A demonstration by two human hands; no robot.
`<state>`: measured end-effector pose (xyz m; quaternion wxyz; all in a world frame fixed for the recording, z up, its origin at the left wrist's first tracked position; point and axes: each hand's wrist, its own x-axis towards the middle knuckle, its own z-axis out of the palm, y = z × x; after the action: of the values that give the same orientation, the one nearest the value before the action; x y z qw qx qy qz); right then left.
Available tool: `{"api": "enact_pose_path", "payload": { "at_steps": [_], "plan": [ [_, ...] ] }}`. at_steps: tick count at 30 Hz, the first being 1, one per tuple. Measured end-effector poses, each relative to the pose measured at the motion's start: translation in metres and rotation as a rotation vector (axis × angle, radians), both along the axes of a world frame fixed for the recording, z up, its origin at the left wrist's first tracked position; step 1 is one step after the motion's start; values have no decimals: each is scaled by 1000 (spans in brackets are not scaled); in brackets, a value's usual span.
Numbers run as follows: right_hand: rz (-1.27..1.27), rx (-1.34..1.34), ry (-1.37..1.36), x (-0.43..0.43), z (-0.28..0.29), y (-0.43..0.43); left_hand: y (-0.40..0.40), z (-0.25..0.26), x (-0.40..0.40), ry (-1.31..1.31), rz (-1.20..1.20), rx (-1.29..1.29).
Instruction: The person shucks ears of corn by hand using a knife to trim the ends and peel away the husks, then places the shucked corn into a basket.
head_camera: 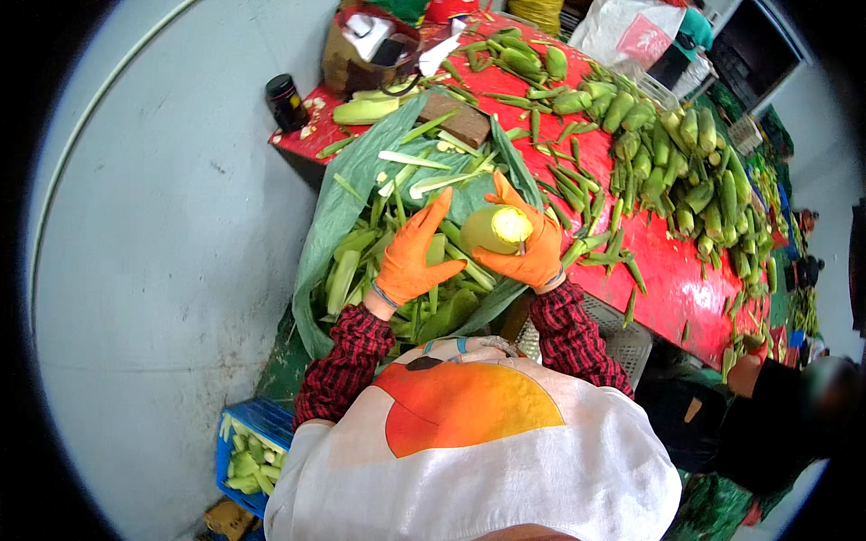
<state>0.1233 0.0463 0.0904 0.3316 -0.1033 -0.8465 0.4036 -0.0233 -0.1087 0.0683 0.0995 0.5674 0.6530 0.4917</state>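
Observation:
An ear of corn (484, 232) in pale green husk is in my right hand (541, 247), which wears an orange glove. Its yellowish end faces up towards me, between my thumb and fingers. My left hand (413, 257), gloved the same way, is just left of the ear, with thumb and fingers apart and nothing in it. Both hands are above an open green woven sack (318, 250) holding many loose corn husks (345, 277). Husk strips and a brown block (454, 120) lie on the sack's far part, over the table.
Unpeeled corn (676, 169) is heaped along the red table (666, 291), with husk scraps scattered nearer me. A black bottle (287, 103) and a bag (342, 61) stand at the far left. A blue crate (254, 412) is low left. Another person (764, 419) is at right.

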Motion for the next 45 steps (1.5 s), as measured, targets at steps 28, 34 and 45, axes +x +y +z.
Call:
{"api": "enact_pose_path", "payload": {
  "at_steps": [28, 34, 45],
  "plan": [
    [-342, -1176, -215, 171, -83, 108, 114, -114, 24, -547, 65, -385],
    [-1101, -439, 26, 206, -179, 382, 111, -112, 20, -616, 148, -479],
    [-1287, -642, -641, 176, -189, 496, 72, -113, 30, -582, 293, -639]
  ]
}}
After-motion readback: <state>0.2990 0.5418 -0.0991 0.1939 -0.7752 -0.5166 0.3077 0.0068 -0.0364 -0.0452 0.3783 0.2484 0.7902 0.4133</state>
